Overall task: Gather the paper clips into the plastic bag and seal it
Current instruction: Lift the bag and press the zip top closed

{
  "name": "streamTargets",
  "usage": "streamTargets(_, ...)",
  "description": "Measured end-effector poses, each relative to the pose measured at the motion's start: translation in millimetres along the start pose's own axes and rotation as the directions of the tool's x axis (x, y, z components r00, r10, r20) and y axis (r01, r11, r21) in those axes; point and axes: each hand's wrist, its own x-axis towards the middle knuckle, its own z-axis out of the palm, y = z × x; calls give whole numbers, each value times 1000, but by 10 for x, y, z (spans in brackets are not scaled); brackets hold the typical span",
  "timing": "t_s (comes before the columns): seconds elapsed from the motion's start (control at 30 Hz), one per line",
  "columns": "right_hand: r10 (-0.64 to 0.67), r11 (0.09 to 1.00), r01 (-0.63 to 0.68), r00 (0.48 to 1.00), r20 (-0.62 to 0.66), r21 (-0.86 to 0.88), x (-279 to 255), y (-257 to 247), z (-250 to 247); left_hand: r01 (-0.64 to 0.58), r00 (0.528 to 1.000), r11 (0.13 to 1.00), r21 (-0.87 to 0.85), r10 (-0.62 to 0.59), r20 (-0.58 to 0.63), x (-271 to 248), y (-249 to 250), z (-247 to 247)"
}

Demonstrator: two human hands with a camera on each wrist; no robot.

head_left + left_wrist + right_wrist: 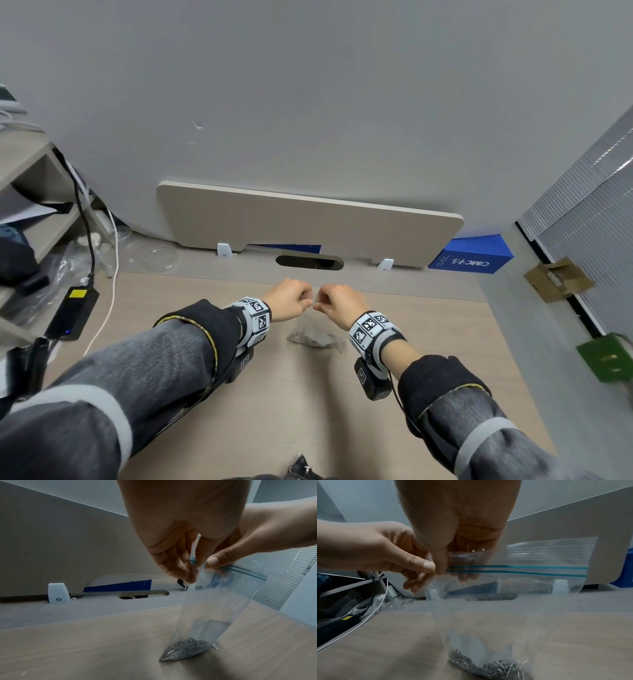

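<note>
A clear zip bag (310, 325) (214, 601) (513, 608) hangs upright, its bottom resting on the wooden desk (274, 394). A heap of silver paper clips (313, 337) (186, 649) (488, 665) fills its lower corner. One loose clip (216, 647) lies on the desk just outside the bag. My left hand (305, 301) (190, 570) (426, 568) and right hand (322, 305) (213, 563) (445, 569) meet thumb to thumb and pinch the blue zip strip (522, 569) at one end. The rest of the strip runs off to the right, away from my fingers.
A beige panel (308, 222) leans on the wall behind a cable slot (310, 262). At the left lie a black power adapter (72, 317), a white cable (109, 308) and a glass dish (161, 259). A blue box (471, 255) and a cardboard box (558, 279) sit at the right.
</note>
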Motion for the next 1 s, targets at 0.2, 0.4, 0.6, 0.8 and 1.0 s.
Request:
streamTargets(0.2, -15, 1000, 15, 1000, -1, -25, 7, -22, 27, 0, 1000, 1000, 10, 0, 1, 8, 11, -3)
streamTargets(0.4, -17, 1000, 16, 999, -40, -23, 1, -33, 26, -17, 1000, 999, 40, 18, -15, 15, 26, 3)
streamTargets(0.6, 4, 1000, -5, 1000, 14, 29, 24, -25, 34, -51, 998, 994, 96, 53, -19, -5, 14, -7)
streamTargets(0.8, 23, 1000, -24, 999, -40, -19, 29, 1, 16, -55, 998, 994, 93, 58, -24, -3, 34, -4)
streamTargets(1.0, 29, 1000, -29, 1000, 12, -12, 12, 75, 14, -84, 995, 985, 151, 91, -37, -24, 15, -33)
